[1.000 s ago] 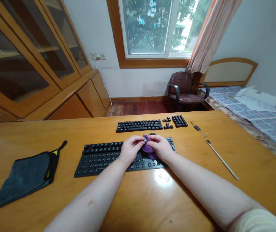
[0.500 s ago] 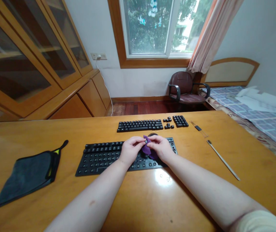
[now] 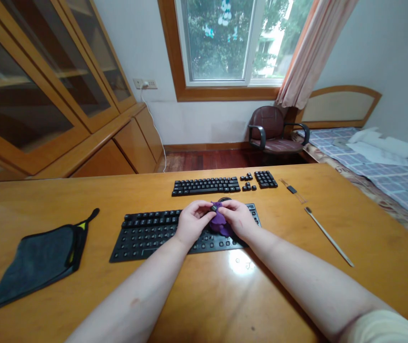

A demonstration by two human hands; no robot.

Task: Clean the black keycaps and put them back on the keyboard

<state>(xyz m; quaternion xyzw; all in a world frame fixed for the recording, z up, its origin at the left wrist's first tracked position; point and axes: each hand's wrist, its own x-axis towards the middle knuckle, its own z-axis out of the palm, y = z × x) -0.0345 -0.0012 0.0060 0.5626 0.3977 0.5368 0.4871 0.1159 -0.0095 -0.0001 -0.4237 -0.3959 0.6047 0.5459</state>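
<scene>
Above the black keyboard my two hands meet over a purple cloth. My left hand pinches a small dark keycap between thumb and fingers. The cloth is gripped in my right hand, whose thumb and forefinger press it beside the keycap. Bare switches show on much of the keyboard, while caps sit on its upper rows at the left. Its middle right part is hidden under my hands and the cloth.
Loose keycaps stand in rows behind the keyboard, with a number-pad block at their right. A wire keycap puller and a thin brush lie to the right. At the left rests a folded grey cloth.
The purple cloth has opened downward and the dark keycap shows more clearly between my fingers. Both hands stay over the same part of the keyboard; the view has shifted slightly.
</scene>
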